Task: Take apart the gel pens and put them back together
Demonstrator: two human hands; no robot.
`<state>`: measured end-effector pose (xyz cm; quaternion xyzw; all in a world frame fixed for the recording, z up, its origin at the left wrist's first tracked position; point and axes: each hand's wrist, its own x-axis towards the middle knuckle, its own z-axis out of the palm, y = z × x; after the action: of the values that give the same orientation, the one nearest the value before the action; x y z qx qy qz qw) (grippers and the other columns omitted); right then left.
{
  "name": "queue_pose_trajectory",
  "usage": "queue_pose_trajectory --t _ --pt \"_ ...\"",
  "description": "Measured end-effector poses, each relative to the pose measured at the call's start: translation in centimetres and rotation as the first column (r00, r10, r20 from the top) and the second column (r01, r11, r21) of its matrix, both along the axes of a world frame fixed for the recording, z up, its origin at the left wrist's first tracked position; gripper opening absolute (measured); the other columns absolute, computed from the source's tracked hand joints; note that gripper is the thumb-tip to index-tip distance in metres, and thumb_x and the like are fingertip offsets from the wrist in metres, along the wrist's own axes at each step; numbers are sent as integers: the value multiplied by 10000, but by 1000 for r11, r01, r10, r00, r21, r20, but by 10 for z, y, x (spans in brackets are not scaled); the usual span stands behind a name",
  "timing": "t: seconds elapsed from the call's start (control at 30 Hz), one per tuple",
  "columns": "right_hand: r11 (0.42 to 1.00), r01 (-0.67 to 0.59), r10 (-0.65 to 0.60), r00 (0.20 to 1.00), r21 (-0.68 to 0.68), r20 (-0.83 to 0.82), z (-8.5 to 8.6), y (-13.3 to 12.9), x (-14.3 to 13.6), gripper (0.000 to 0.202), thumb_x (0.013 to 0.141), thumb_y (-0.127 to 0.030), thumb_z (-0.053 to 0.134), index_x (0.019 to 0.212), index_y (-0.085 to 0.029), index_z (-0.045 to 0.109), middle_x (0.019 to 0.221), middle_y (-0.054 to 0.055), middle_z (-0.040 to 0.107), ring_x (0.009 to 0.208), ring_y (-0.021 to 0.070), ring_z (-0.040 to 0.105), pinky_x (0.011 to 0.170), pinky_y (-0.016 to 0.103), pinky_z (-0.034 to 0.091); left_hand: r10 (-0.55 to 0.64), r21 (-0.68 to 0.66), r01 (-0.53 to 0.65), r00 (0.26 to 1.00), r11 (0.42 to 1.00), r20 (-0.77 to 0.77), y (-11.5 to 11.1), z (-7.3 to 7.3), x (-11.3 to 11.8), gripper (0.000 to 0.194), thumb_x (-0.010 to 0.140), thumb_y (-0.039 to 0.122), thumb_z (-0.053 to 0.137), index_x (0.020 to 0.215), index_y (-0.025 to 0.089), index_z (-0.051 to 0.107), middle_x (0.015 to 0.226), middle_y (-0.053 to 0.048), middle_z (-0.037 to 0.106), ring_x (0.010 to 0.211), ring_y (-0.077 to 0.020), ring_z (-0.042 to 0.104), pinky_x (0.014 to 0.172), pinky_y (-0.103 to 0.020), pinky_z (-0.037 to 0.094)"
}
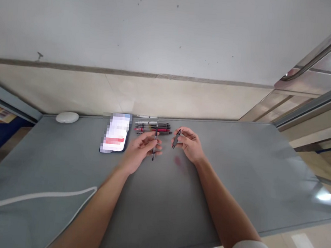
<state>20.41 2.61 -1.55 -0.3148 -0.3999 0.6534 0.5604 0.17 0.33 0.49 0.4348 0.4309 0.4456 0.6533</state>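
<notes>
Left hand (141, 149) pinches a slim pen (155, 143); right hand (192, 145) pinches a short dark piece (176, 139), apart, over the desk (158, 208). Looks mid-job: other pens (153, 126) lie bunched beyond left hand; can't tell how many are done.

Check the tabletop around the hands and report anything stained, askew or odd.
One thing: a blurred reddish patch on the grey table, just on the near side of the right hand. It stands out against the grey; whether stain or reflection, I cannot tell.
</notes>
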Motion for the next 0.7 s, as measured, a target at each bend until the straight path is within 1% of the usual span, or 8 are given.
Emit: queue_pose_trajectory --t 0.13,0.23,0.3,0.4,0.5,0.57,0.7 --pt "995 88 -90 996 40 31 2 0 -6 225 676 -238 750 862 -233 623 858 -35 640 664 128 673 618 301 575 -47 90 66 981 994 -190 5 7 -2 400 802 374 684 1152 194 613 992 -66 650 850 -199 666 772 -412 588" --pt "982 184 -186 982 41 36 5 -1 -13 237 672 -257 751 851 -238 597 865 -38 634 699 125 671 646 302 575 -103 136 161 927 977 -359 11 13 -6 358 807 397 662 1114 212 648 953 -67 675 814 -205 676 751 -381 574" --pt "968 248 -250 968 38 29 8 -1 -18 249 668 -269 751 842 -242 574 875 -42 619 719 122 668 660 305 576 -152 154 238 890 959 -431 16 18 -10 321 815 404 643 1079 223 673 932 -63 689 777 -197 672 741 -362 561" --pt "943 332 -332 943 25 6 14 -1 -22 260 672 -279 742 842 -246 548 878 -44 599 739 119 664 669 299 575 -198 163 315 845 935 -496 24 24 -15 332 809 410 640 1089 240 690 942 -58 702 738 -192 664 720 -338 537" --pt "913 408 -407 913 -5 -34 18 0 -22 269 675 -282 736 844 -246 530 870 -39 582 748 115 658 661 275 571 -223 149 373 781 916 -583 30 26 -20 343 810 409 635 1113 260 694 837 -36 707 695 -191 653 684 -311 507" --pt "894 447 -448 893 -20 -49 20 1 -21 269 679 -286 730 847 -250 522 883 -37 573 752 112 652 655 267 570 -220 147 387 753 910 -620 33 26 -22 348 812 403 632 1129 272 692 786 -23 708 692 -194 651 677 -299 493" --pt "857 514 -516 856 -39 -46 22 2 -18 276 683 -301 724 853 -253 513 929 -22 579 783 123 652 653 268 573 -233 136 386 763 912 -602 35 25 -23 354 768 374 673 1106 278 714 771 -24 723 689 -209 656 642 -288 485"
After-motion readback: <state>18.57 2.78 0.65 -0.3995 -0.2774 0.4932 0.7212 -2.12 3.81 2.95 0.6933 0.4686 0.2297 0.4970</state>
